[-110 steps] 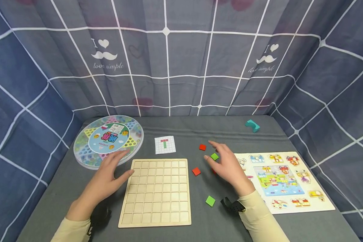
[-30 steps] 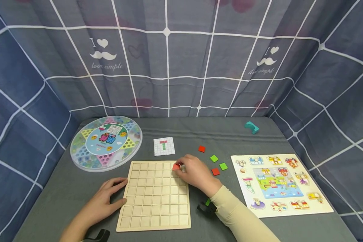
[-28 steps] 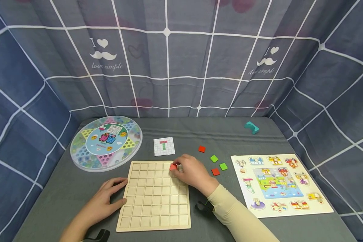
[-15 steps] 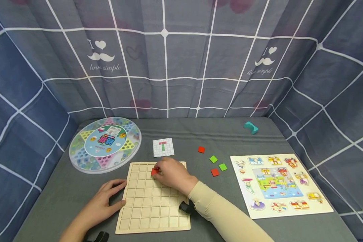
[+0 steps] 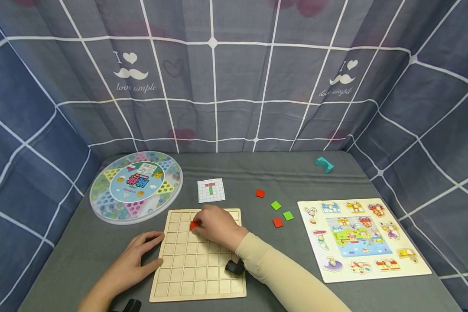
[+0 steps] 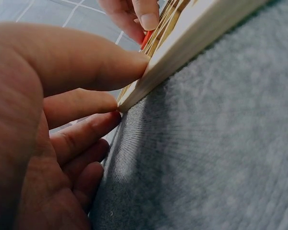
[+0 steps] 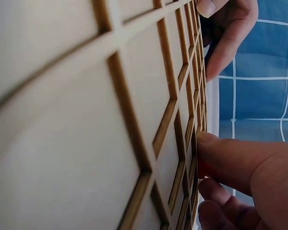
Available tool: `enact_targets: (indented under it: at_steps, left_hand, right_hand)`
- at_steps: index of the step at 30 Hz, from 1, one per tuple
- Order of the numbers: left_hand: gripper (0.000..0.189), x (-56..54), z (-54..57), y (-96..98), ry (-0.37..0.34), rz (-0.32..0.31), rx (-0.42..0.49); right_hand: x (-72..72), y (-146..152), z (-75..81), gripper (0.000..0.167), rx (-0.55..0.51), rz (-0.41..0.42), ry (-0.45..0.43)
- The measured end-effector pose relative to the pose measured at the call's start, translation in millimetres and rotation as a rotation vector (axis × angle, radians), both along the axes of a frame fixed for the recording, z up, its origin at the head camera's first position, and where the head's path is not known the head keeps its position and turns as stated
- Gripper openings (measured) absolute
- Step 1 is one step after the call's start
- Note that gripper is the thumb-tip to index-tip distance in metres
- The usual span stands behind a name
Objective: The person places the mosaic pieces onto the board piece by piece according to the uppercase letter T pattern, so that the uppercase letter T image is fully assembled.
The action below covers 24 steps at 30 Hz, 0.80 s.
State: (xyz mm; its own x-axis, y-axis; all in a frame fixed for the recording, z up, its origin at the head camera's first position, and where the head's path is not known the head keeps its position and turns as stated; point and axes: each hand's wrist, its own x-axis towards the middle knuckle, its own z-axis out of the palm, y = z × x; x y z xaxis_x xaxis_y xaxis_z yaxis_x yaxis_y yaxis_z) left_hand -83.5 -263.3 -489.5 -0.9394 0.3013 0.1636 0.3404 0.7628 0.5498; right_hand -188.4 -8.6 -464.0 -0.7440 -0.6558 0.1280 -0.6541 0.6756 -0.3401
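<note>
From back here, I have my right hand (image 5: 217, 227) pinching a red tile (image 5: 193, 225), just left of it, at the board's (image 5: 199, 275) far part. My left hand (image 5: 134, 260), fingers loose, touches the left edge.

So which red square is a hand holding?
The red square pinched by the right hand, over the wooden board. The other two red squares in view lie on the grey cloth, with no hand touching them.
</note>
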Motion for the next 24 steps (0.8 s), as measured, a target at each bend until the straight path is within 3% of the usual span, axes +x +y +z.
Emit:
enact_targets:
  at_steps: [13, 24]
  left_hand:
    - [0.061, -0.5, 0.2, 0.9, -0.009, 0.002, -0.012]
    - [0.062, -0.4, -0.7, -0.3, 0.005, -0.001, -0.013]
  right_hand:
    - [-7.0, 6.2, -2.2, 0.029, -0.047, 0.023, -0.076]
    - [-25.7, 60.6, 9.3, 0.034, -0.138, -0.075, -0.076]
